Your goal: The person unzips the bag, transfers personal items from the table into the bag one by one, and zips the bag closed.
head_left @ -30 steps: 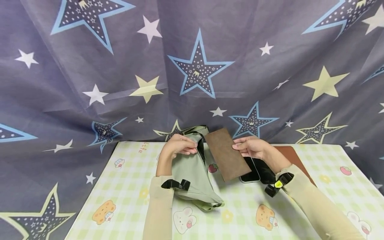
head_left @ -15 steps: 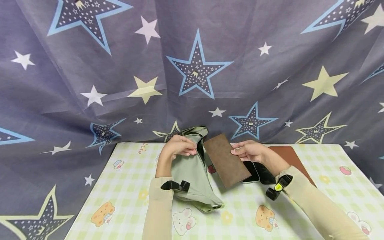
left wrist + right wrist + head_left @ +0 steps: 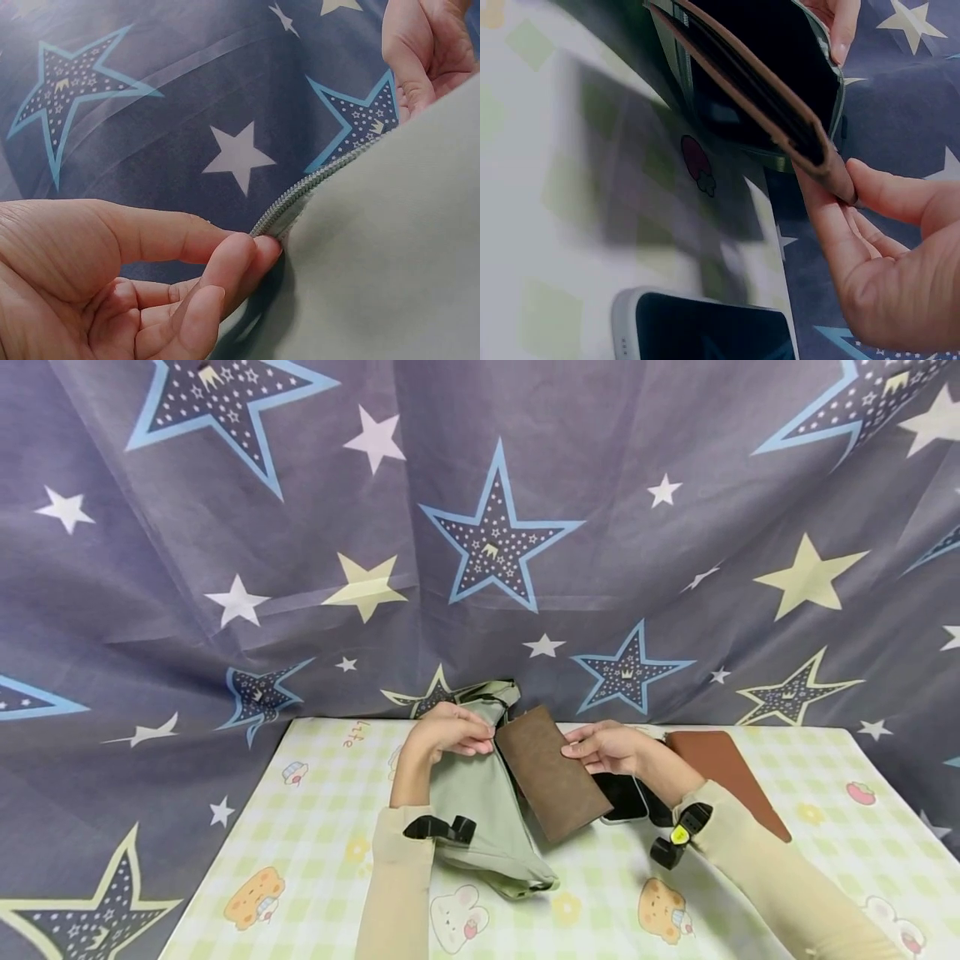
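A sage-green zippered bag [image 3: 480, 810] lies on the table with its mouth held apart, dark inside. My left hand [image 3: 455, 731] pinches the zipper edge [image 3: 300, 191] of that mouth between thumb and fingertips. My right hand [image 3: 609, 747] grips a brown wallet [image 3: 553, 774] by its right edge, thumb on one face and fingers behind. In the right wrist view the wallet [image 3: 761, 90] shows its slots edge-on, right in front of the bag's dark opening [image 3: 731, 124]. The wallet overlaps the bag's right side in the head view.
A smartphone [image 3: 626, 797] with a dark screen lies just right of the wallet. Beside it is a black object [image 3: 660, 810], partly under the right wrist. A flat reddish-brown leather-look item [image 3: 727, 777] lies farther right. A star-print curtain [image 3: 300, 568] hangs behind the checked table [image 3: 315, 843].
My right hand has carried the wallet left and slightly down, closer to the bag's opening. My left hand keeps its pinch on the bag's edge, nearly still.
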A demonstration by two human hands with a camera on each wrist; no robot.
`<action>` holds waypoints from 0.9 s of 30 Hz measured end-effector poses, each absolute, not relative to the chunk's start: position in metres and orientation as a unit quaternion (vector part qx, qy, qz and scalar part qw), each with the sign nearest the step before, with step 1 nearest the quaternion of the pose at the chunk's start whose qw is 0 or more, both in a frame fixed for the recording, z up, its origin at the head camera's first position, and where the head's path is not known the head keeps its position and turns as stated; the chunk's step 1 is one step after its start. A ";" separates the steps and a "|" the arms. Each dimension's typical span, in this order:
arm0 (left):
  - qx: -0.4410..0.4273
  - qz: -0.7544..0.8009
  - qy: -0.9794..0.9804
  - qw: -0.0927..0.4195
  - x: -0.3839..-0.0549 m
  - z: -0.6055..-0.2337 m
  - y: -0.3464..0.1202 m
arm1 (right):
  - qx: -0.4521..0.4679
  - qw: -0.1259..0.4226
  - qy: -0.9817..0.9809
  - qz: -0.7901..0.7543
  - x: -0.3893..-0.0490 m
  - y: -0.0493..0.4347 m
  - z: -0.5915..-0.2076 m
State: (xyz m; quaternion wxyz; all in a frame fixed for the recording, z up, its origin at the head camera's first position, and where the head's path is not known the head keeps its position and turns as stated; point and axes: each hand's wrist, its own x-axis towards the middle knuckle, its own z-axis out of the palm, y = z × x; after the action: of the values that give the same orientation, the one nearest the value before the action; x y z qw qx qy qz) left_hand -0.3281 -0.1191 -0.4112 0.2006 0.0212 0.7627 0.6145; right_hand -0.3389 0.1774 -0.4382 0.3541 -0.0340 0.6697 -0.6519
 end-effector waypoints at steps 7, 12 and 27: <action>0.025 0.614 0.762 0.203 -0.329 -0.413 -0.118 | -0.034 0.354 0.674 -0.647 -0.336 0.172 -0.444; 0.021 0.616 0.760 0.204 -0.329 -0.413 -0.119 | -0.029 0.351 0.677 -0.646 -0.335 0.165 -0.446; 0.017 0.611 0.765 0.205 -0.328 -0.411 -0.118 | -0.029 0.353 0.679 -0.643 -0.337 0.156 -0.448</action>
State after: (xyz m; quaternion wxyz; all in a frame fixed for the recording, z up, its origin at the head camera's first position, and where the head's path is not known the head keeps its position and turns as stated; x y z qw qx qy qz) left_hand -0.3276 -0.1181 -0.4107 0.2048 0.0171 0.7648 0.6107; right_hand -0.3366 0.1562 -0.4482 0.3526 -0.0290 0.6795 -0.6428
